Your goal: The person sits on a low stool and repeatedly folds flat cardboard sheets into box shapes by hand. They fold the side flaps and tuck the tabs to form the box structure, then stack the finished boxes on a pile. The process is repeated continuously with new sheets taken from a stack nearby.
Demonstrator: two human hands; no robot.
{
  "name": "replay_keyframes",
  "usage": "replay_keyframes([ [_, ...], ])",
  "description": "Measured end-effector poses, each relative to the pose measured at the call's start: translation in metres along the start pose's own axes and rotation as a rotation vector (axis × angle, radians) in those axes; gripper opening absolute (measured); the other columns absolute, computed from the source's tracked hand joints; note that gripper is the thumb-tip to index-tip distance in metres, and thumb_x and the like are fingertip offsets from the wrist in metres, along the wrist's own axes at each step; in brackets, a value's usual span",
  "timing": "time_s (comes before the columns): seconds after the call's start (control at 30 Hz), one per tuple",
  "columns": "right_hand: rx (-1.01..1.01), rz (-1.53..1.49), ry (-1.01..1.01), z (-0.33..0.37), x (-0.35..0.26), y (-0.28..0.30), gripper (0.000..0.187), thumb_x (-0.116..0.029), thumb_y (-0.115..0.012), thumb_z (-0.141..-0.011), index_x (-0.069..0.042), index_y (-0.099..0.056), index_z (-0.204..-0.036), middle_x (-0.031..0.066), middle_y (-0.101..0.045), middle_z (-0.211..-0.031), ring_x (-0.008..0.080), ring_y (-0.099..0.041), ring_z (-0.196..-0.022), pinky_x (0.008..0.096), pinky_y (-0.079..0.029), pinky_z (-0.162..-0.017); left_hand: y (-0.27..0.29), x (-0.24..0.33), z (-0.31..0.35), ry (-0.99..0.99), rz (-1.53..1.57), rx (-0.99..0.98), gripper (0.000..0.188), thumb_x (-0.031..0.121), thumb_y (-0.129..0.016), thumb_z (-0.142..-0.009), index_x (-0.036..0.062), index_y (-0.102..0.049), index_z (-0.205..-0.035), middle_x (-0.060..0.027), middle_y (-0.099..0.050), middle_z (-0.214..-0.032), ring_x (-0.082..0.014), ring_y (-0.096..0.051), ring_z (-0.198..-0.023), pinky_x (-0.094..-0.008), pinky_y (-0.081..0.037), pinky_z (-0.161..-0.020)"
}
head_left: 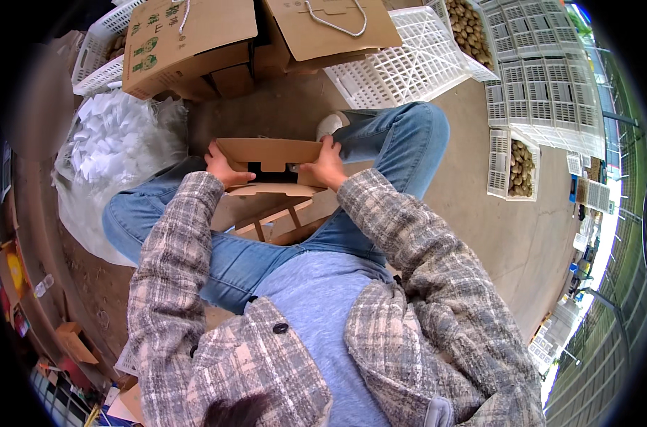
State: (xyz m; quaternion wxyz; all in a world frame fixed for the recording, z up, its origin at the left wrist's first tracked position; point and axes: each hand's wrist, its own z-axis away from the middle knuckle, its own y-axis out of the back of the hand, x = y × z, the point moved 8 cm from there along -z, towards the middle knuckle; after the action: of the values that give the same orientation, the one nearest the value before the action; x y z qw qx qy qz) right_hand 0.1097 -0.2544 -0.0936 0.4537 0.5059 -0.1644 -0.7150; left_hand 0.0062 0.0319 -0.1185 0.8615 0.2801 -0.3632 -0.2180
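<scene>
Between my knees I hold a brown cardboard box (270,151), its opening facing up toward me with flaps standing at the far and near sides. My left hand (227,169) grips its left end, thumb pointing inward over the edge. Gripping the right end is my right hand (325,167), with its thumb also turned inward. The inside of the box looks dark through the gap between the flaps. Below the box, part of a wooden stool or frame (280,222) shows between my legs.
Two larger cardboard cartons (195,43) with white rope handles stand ahead. A clear plastic bag of white pieces (120,135) lies at my left. An upturned white crate (401,60) is beyond my right knee. Stacked crates (544,85) and a crate of brown round produce (521,169) stand farther right.
</scene>
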Motion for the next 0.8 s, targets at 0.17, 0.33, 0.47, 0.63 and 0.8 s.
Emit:
replay_keyframes([
  [0.17,0.132,0.218,-0.061,0.006,-0.010,0.003,0.085,-0.018,-0.087,-0.068,-0.009,-0.036,-0.135,0.0249,-0.038,-0.130,0.0481,-0.048,-0.121,0.0570,-0.047,-0.096,0.002,0.004,0.010,0.038,0.027,-0.044,0.151,0.041,-0.099,-0.050,0.0016,0.003,-0.154,-0.0316,-0.024,-0.149,-0.0435,-0.034,-0.139,-0.0451,-0.037,-0.116],
  [0.33,0.080,0.150,-0.003,-0.002,-0.013,0.001,0.087,-0.019,-0.088,-0.067,-0.009,-0.036,-0.137,0.0262,-0.037,-0.133,0.0497,-0.048,-0.120,0.0565,-0.046,-0.098,0.001,-0.017,-0.016,-0.051,0.197,-0.181,0.159,0.043,-0.099,-0.052,-0.0013,0.013,-0.155,-0.0247,-0.022,-0.158,-0.0360,-0.027,-0.147,-0.0383,-0.025,-0.121],
  [0.47,0.068,-0.025,0.168,-0.019,-0.019,0.026,0.083,-0.016,-0.086,-0.071,-0.006,-0.037,-0.138,0.0279,-0.043,-0.132,0.0492,-0.051,-0.119,0.0503,-0.045,-0.102,0.027,0.007,0.002,-0.376,0.440,-0.362,0.163,0.048,-0.098,-0.052,-0.0009,0.018,-0.155,-0.0228,-0.018,-0.162,-0.0295,-0.022,-0.150,-0.0355,-0.021,-0.121],
  [0.63,0.123,-0.163,0.380,-0.037,-0.050,0.041,0.072,-0.018,-0.080,-0.080,-0.005,-0.039,-0.138,0.0266,-0.052,-0.128,0.0432,-0.052,-0.121,0.0457,-0.043,-0.104,0.038,-0.021,-0.010,-0.328,0.376,-0.080,0.148,0.048,-0.097,-0.052,0.0014,-0.005,-0.158,-0.0261,-0.029,-0.157,-0.0364,-0.030,-0.146,-0.0399,-0.026,-0.121],
  [0.8,-0.344,-0.534,0.287,-0.064,-0.049,0.039,0.047,-0.051,-0.070,-0.089,-0.006,-0.071,-0.103,0.0277,-0.048,-0.136,0.0387,-0.049,-0.126,0.0428,-0.039,-0.107,0.030,-0.016,-0.005,-0.214,0.342,0.071,0.066,0.063,-0.074,-0.078,0.0132,-0.066,-0.120,-0.0285,-0.042,-0.142,-0.0412,-0.044,-0.130,-0.0457,-0.036,-0.114],
])
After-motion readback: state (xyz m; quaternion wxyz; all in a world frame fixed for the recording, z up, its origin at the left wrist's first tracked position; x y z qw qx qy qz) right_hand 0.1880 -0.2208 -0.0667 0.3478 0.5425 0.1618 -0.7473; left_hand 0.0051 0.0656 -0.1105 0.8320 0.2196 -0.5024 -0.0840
